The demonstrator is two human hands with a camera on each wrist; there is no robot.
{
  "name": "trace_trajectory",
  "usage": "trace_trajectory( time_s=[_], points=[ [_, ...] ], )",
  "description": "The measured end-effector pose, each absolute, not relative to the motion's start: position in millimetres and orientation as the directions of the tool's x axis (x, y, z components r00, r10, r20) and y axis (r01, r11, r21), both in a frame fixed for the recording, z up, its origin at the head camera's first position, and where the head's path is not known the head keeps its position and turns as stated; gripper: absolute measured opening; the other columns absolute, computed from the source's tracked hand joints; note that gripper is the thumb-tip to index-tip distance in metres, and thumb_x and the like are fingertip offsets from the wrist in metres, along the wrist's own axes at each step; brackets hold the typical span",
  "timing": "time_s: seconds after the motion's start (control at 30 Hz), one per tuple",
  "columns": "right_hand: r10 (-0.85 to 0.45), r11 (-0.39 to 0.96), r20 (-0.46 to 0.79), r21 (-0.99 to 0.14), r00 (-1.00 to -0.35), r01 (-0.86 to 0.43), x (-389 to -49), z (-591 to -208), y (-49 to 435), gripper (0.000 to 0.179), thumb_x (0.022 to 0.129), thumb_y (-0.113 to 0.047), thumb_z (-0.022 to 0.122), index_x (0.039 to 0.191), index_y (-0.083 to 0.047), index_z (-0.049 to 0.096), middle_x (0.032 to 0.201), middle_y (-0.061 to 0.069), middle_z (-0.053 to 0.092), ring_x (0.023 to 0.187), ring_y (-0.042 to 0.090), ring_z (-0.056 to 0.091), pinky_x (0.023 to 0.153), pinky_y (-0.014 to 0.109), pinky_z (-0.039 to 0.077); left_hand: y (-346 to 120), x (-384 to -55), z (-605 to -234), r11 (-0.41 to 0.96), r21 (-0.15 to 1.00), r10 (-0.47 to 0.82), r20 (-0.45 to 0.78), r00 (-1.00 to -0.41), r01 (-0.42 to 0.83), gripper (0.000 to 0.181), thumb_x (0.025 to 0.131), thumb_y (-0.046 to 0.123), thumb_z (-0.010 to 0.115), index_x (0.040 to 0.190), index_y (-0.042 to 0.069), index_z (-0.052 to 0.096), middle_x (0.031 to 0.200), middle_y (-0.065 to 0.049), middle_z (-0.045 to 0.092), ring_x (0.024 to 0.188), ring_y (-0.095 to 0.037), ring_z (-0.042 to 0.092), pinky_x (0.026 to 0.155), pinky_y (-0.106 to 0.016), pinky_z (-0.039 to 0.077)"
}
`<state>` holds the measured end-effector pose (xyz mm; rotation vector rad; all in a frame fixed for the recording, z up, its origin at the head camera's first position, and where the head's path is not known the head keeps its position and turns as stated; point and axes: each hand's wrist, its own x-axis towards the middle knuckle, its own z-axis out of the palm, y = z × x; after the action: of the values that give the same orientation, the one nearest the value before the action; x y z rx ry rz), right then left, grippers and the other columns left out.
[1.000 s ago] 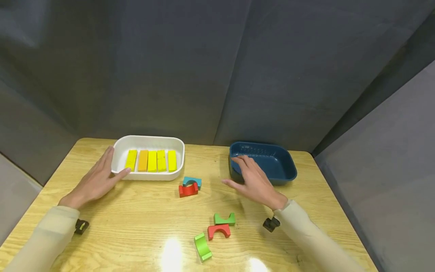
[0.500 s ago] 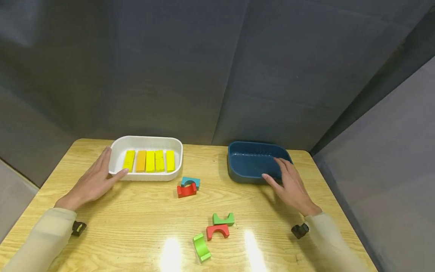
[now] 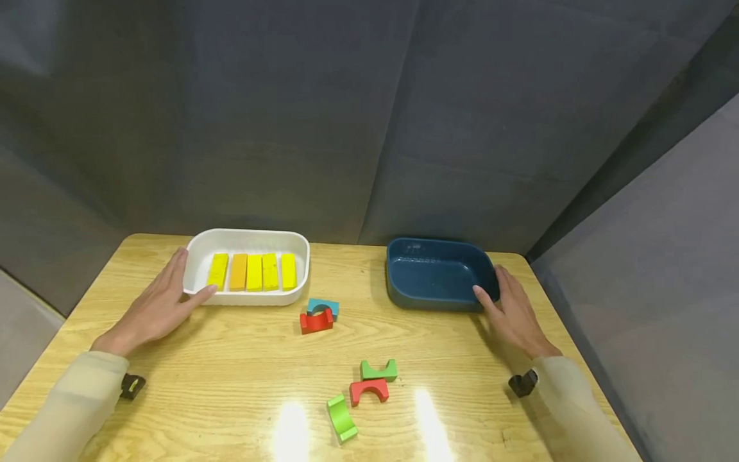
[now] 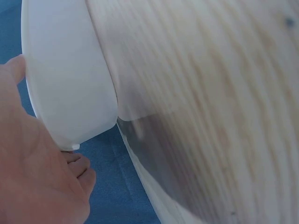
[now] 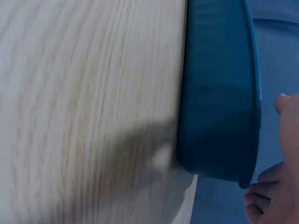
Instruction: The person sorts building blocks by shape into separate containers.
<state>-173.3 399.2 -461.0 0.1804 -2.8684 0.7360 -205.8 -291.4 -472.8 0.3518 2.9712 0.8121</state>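
Dark curtain [image 3: 277, 128] backs the tabletop [image 3: 231, 385]; near its rear edge I see left hand [image 3: 156, 309] and right hand [image 3: 516, 314] spread, seemingly steadying white tray [image 3: 248, 299] and blue tray [image 3: 433, 303].

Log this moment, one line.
left hand: at white tray, left end; right hand: at blue tray, right end; white tray: four yellow blocks, one orange block; table: five arched blocks

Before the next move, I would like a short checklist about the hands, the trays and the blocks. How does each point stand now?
1. Left hand by the white tray: ok, at its left end.
2. Right hand by the blue tray: ok, at its right end.
3. Right hand touching the blue tray: cannot tell.
4. Bars inside the white tray: ok, all five.
5. Arches in a tray: not ok, five lie on the table.
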Motion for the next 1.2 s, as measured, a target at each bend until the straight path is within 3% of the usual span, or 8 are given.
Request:
trace_trajectory(
  time_s=[0.33, 0.77, 0.97, 1.1, 1.2],
  points=[
    [-0.071, 0.864, 0.085, -0.492, -0.994, -0.104, -181, -468, 405, 0.087, 0.115, -0.055, 0.039, 0.171, -0.004, -0.004, 0.178, 0.025, -0.002, 0.162, 0.053, 0.005, 0.126, 0.073, 0.009, -291, -206, -472, 0.84, 0.504, 0.229, 0.01, -0.973, 0.202, 0.108, 0.108, 0.064, 0.051, 0.169, 0.006, -0.017, 0.177, -0.013, -0.022, 0.163, -0.05, -0.002, 0.123, -0.077, 0.013],
    [-0.074, 0.869, 0.101, -0.481, -0.992, -0.114, -191, -470, 401, 0.087, 0.115, -0.055, 0.038, 0.171, -0.003, -0.003, 0.179, 0.022, -0.004, 0.163, 0.051, 0.004, 0.128, 0.069, 0.008, -293, -206, -465, 0.81, 0.553, 0.218, 0.023, -0.976, 0.194, 0.106, 0.108, 0.061, 0.051, 0.168, 0.01, -0.021, 0.176, -0.011, -0.026, 0.163, -0.047, -0.009, 0.125, -0.075, 0.009],
    [-0.076, 0.875, 0.093, -0.472, -0.993, -0.112, -190, -472, 402, 0.087, 0.115, -0.055, 0.038, 0.171, -0.002, -0.003, 0.178, 0.023, -0.003, 0.162, 0.052, 0.006, 0.128, 0.07, 0.009, -279, -193, -450, 0.793, 0.538, 0.196, 0.216, -0.957, 0.284, 0.101, 0.105, 0.052, 0.065, 0.174, 0.016, 0.001, 0.181, -0.01, -0.004, 0.164, -0.046, 0.008, 0.122, -0.077, 0.019],
    [-0.073, 0.872, 0.087, -0.478, -0.994, -0.106, -187, -473, 403, 0.086, 0.115, -0.054, 0.037, 0.171, -0.001, -0.002, 0.178, 0.025, -0.003, 0.162, 0.052, 0.005, 0.128, 0.069, 0.008, -258, -180, -432, 0.776, 0.51, 0.224, 0.327, -0.918, 0.371, 0.094, 0.101, 0.043, 0.075, 0.174, 0.022, 0.02, 0.18, -0.006, 0.015, 0.161, -0.045, 0.024, 0.115, -0.079, 0.031],
    [-0.071, 0.871, 0.086, -0.48, -0.994, -0.104, -185, -475, 403, 0.086, 0.115, -0.054, 0.037, 0.171, 0.0, -0.001, 0.178, 0.026, -0.002, 0.162, 0.053, 0.006, 0.128, 0.07, 0.008, -240, -171, -421, 0.754, 0.468, 0.279, 0.406, -0.87, 0.461, 0.085, 0.096, 0.033, 0.082, 0.168, 0.02, 0.038, 0.175, -0.007, 0.033, 0.155, -0.042, 0.036, 0.109, -0.076, 0.041]
  ],
)
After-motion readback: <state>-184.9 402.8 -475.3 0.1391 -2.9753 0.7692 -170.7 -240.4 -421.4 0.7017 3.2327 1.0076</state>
